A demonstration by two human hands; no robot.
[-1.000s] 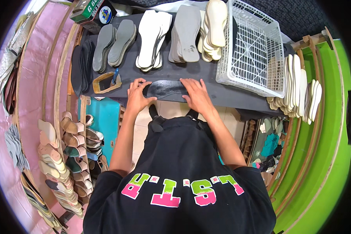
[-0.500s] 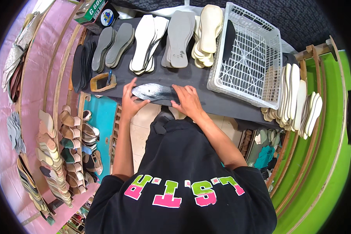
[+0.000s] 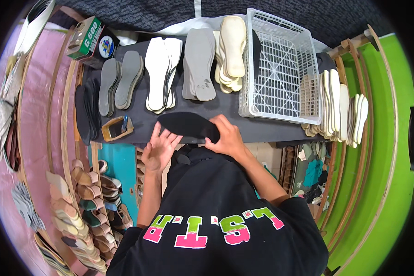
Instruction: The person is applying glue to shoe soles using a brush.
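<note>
My right hand [image 3: 227,137] pinches the right end of a black insole [image 3: 186,125], thumb nearest me and fingers behind. The insole is held just over the near edge of the dark table, its matte black face showing. Beneath its left end, my left hand [image 3: 160,151] is open, palm up with the fingers spread. Those fingertips are close to the insole's lower edge; whether they touch it I cannot tell. Beyond my hands stand stacks of white insoles [image 3: 157,76], grey insoles [image 3: 200,64] and cream insoles [image 3: 233,46].
At the left, a small wooden-sided tray [image 3: 106,133] with a blue-handled tool sits beside black insoles [image 3: 86,110]. A green and black tin [image 3: 87,41] stands behind. A white plastic crate [image 3: 280,114] occupies the table's right, near more pale insoles [image 3: 336,106]. Shoe racks flank me.
The insole showed a shiny, silvery face before and now shows matte black. My left hand has opened and turned palm up, while the right keeps its hold. The whole view has shifted.
</note>
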